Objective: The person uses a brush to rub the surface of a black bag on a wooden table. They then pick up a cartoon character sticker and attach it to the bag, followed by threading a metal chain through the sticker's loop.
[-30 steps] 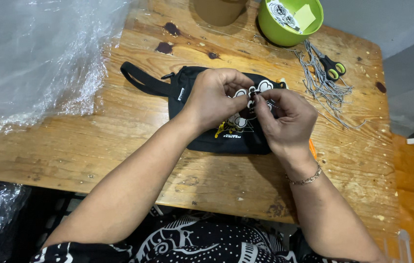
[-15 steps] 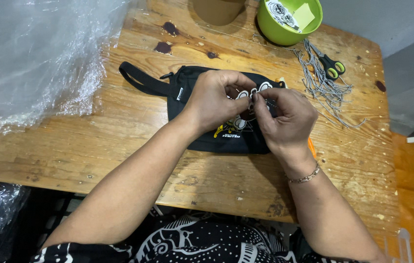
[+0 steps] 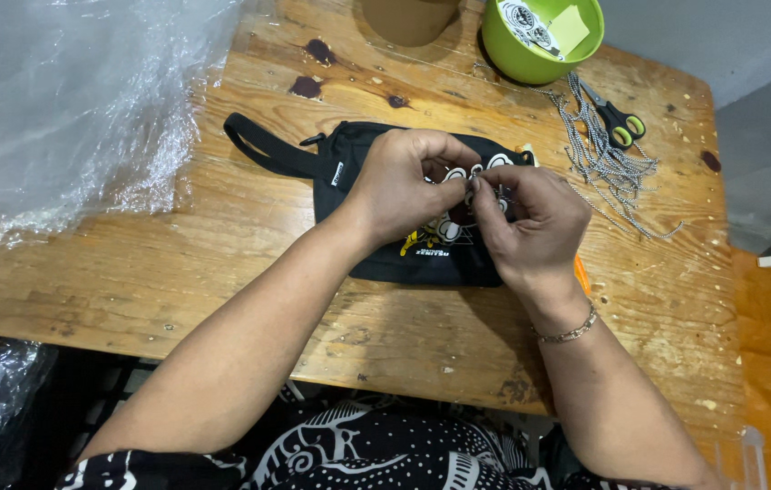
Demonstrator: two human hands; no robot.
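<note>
A black pouch [image 3: 376, 263] with a cartoon print and a wrist strap [image 3: 263, 150] lies on the wooden table [image 3: 222, 272]. Both hands hover over its middle. My left hand [image 3: 408, 186] and my right hand [image 3: 531, 222] meet fingertip to fingertip, pinching a small metal piece between them just above the pouch. The piece is too small and too covered by the fingers to tell what it is. A thin bracelet circles my right wrist.
A lime-green bowl [image 3: 531, 54] with small items stands at the back right. A heap of silver ball chains [image 3: 608, 168] and black-and-green scissors [image 3: 617, 118] lie right of the pouch. Clear plastic sheeting [image 3: 68, 100] covers the left. A brown round object [image 3: 408, 18] sits at the back.
The hands stay pinched together over the pouch, with only slight finger movement. The pouch has not visibly shifted.
</note>
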